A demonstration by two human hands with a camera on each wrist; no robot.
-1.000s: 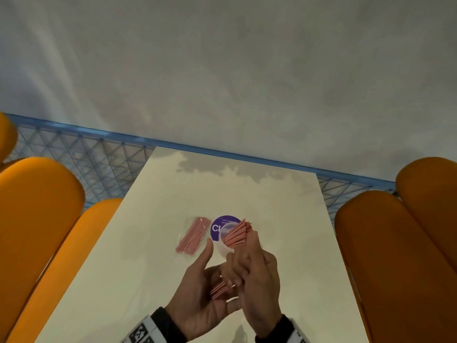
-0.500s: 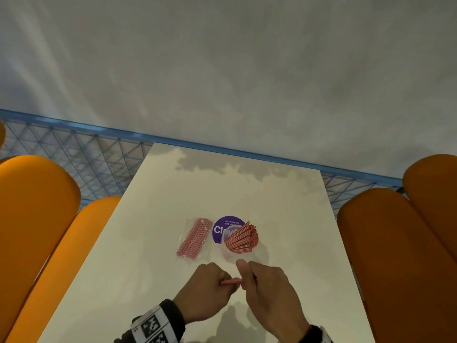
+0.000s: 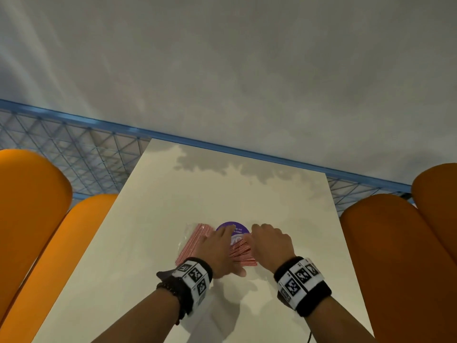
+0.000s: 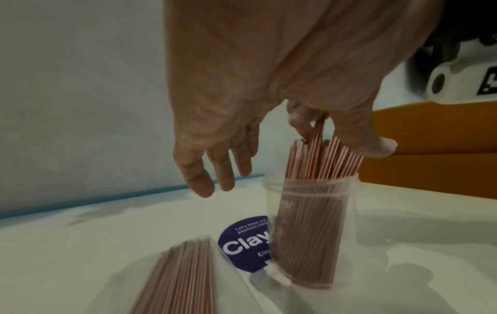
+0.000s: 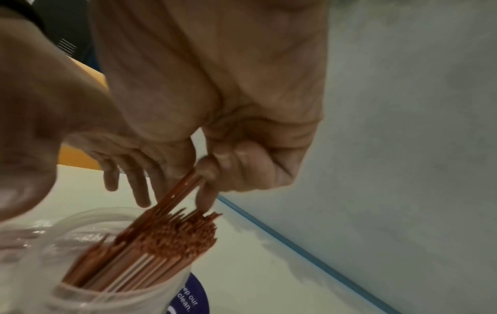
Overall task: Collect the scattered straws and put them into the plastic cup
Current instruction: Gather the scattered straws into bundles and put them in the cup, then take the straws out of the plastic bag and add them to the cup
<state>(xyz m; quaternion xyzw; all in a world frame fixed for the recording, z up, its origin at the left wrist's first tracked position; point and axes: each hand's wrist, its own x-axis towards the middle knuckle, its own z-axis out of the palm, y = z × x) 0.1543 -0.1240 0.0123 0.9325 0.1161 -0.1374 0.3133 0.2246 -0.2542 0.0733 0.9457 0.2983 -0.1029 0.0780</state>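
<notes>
From the head view, our left hand and right hand meet over the straws on the white table. At the left wrist, our fingers hang relaxed, holding nothing, beside the plastic cup, which stands upright beside the purple sticker near a packet of straws. At the right wrist, our fingertips pinch a few straws above the cup.

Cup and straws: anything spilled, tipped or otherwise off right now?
Nothing spilled. The plastic cup stands upright, packed with straws; the right hand pinches a few at their tops. One packet of straws lies flat on the table beside it.
</notes>
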